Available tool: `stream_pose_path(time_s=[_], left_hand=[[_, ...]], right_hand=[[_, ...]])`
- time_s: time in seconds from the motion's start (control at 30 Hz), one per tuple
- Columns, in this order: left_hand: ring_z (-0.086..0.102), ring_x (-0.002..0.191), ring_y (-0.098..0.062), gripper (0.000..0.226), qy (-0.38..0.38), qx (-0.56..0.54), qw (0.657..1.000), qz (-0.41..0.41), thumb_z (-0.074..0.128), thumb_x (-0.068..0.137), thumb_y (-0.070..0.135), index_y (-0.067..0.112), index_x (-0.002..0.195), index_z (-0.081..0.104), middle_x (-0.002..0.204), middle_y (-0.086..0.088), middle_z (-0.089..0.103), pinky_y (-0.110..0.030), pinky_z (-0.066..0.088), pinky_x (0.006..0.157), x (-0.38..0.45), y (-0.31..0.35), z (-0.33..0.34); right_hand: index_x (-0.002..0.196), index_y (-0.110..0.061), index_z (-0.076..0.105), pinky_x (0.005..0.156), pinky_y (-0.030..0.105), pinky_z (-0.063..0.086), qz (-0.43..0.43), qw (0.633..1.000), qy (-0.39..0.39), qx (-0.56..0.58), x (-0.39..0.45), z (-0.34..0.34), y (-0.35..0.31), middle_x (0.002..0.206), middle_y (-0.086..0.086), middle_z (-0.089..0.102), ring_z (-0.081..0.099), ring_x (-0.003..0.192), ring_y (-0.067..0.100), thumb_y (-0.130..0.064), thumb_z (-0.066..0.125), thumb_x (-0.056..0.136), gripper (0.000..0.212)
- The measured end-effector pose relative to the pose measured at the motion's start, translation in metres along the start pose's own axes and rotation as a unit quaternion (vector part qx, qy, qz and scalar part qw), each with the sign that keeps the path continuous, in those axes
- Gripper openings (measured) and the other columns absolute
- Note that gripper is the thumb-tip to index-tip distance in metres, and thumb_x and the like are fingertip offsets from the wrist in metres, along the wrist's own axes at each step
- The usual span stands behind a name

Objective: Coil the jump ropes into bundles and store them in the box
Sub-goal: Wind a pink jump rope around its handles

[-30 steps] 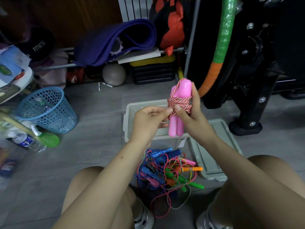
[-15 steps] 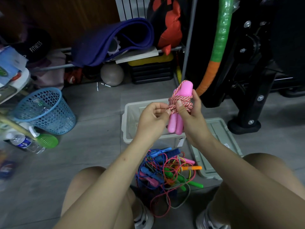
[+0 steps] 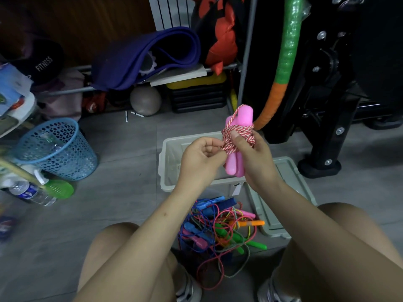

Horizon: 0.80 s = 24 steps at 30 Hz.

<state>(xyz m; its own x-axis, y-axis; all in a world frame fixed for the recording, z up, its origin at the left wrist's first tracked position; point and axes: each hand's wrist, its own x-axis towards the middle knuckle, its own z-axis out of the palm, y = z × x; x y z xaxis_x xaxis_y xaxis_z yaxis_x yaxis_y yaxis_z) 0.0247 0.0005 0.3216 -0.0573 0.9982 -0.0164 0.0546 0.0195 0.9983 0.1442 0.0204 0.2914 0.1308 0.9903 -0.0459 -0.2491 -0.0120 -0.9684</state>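
Pink jump rope, cord wound round its handles: gripped in my right hand, cord end pinched by my left hand, above the box.

By the left edge of my floor stands a blue basket full of little holes. Just beside it lie a water bottle and a green fly swatter. Near the far edge sits a gray ball, under a shelf with a rolled purple mat. Next to the ball is a black and yellow case. A green and orange hoop leans by a big black machine on the right.
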Motion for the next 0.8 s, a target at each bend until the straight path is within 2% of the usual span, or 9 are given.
stream_pose_path(time_s=[0.07, 0.17, 0.27, 0.33, 0.43, 0.57, 0.67, 0.73, 0.8], left_hand=[[0.061, 0.063, -0.010, 0.023, 0.001, -0.044, 0.998, -0.040, 0.056, 0.085, -0.008, 0.013, 0.078, 0.060, 0.070, -0.004, 0.062, -0.022, 0.055, 0.069, 0.002, 0.000, -0.001], [0.064, 0.065, -0.012, 0.021, -0.005, -0.056, 0.996, -0.073, 0.051, 0.089, -0.005, 0.011, 0.079, 0.059, 0.077, -0.008, 0.063, -0.022, 0.057, 0.068, 0.005, -0.004, -0.006], [0.062, 0.071, -0.017, 0.009, -0.040, -0.049, 0.995, -0.078, 0.061, 0.090, 0.008, 0.011, 0.082, 0.056, 0.085, -0.013, 0.062, -0.029, 0.056, 0.071, 0.006, -0.008, -0.010], [0.061, 0.075, -0.019, 0.013, -0.036, -0.024, 0.997, -0.065, 0.069, 0.084, 0.013, 0.012, 0.085, 0.056, 0.085, -0.011, 0.061, -0.032, 0.055, 0.074, 0.005, -0.009, -0.011], [0.061, 0.076, -0.019, 0.012, -0.020, -0.046, 0.996, -0.076, 0.068, 0.084, 0.008, 0.012, 0.085, 0.057, 0.084, -0.011, 0.061, -0.031, 0.054, 0.071, 0.006, -0.010, -0.013], [0.061, 0.080, -0.025, 0.009, -0.001, -0.081, 0.992, -0.099, 0.064, 0.087, 0.006, 0.010, 0.084, 0.056, 0.092, -0.018, 0.062, -0.033, 0.053, 0.074, 0.010, -0.010, -0.014], [0.062, 0.074, -0.020, 0.011, 0.008, -0.073, 0.993, -0.094, 0.064, 0.087, 0.006, 0.011, 0.083, 0.055, 0.087, -0.014, 0.063, -0.029, 0.052, 0.069, 0.010, -0.011, -0.014], [0.062, 0.071, -0.017, 0.013, 0.007, -0.081, 0.992, -0.092, 0.062, 0.088, 0.004, 0.011, 0.082, 0.054, 0.083, -0.011, 0.063, -0.025, 0.053, 0.065, 0.009, -0.010, -0.014], [0.062, 0.068, -0.015, 0.016, 0.004, -0.100, 0.991, -0.093, 0.059, 0.089, -0.001, 0.010, 0.080, 0.052, 0.079, -0.010, 0.062, -0.020, 0.054, 0.060, 0.008, -0.008, -0.012]], right_hand=[[0.112, -0.011, 0.061, 0.088, 0.045, 0.053, -0.004, 1.000, -0.014, -0.019, -0.001, 0.001, 0.000, 0.104, 0.011, 0.070, 0.068, 0.091, 0.022, -0.040, 0.064, 0.077, 0.046], [0.108, -0.019, 0.060, 0.090, 0.053, 0.051, 0.004, 0.997, -0.040, -0.062, -0.005, 0.002, 0.002, 0.106, 0.012, 0.068, 0.067, 0.096, 0.026, -0.055, 0.063, 0.075, 0.048], [0.110, -0.021, 0.058, 0.090, 0.063, 0.046, 0.048, 0.996, -0.074, -0.023, -0.006, 0.000, 0.001, 0.109, 0.017, 0.067, 0.064, 0.100, 0.035, -0.060, 0.062, 0.077, 0.051], [0.116, -0.017, 0.056, 0.096, 0.061, 0.044, 0.083, 0.991, -0.096, 0.033, -0.005, -0.001, -0.002, 0.114, 0.018, 0.065, 0.063, 0.106, 0.033, -0.057, 0.057, 0.080, 0.054], [0.129, -0.008, 0.049, 0.104, 0.055, 0.039, 0.140, 0.975, -0.129, 0.116, -0.003, -0.003, -0.007, 0.127, 0.020, 0.058, 0.056, 0.119, 0.032, -0.053, 0.051, 0.082, 0.065], [0.132, -0.012, 0.049, 0.098, 0.051, 0.046, 0.150, 0.969, -0.183, 0.072, -0.005, -0.009, -0.007, 0.127, 0.021, 0.058, 0.057, 0.116, 0.033, -0.045, 0.057, 0.086, 0.057], [0.122, -0.006, 0.056, 0.083, 0.041, 0.054, 0.113, 0.981, -0.149, 0.057, -0.008, -0.008, -0.003, 0.116, 0.020, 0.063, 0.063, 0.101, 0.029, -0.026, 0.059, 0.088, 0.039], [0.113, -0.008, 0.062, 0.088, 0.046, 0.053, 0.092, 0.988, -0.113, 0.045, -0.008, -0.005, 0.002, 0.113, 0.019, 0.066, 0.063, 0.103, 0.031, -0.024, 0.056, 0.093, 0.027], [0.106, -0.012, 0.067, 0.095, 0.055, 0.047, 0.076, 0.994, -0.071, 0.019, -0.008, -0.002, 0.005, 0.109, 0.016, 0.069, 0.062, 0.107, 0.034, -0.033, 0.056, 0.092, 0.028]])
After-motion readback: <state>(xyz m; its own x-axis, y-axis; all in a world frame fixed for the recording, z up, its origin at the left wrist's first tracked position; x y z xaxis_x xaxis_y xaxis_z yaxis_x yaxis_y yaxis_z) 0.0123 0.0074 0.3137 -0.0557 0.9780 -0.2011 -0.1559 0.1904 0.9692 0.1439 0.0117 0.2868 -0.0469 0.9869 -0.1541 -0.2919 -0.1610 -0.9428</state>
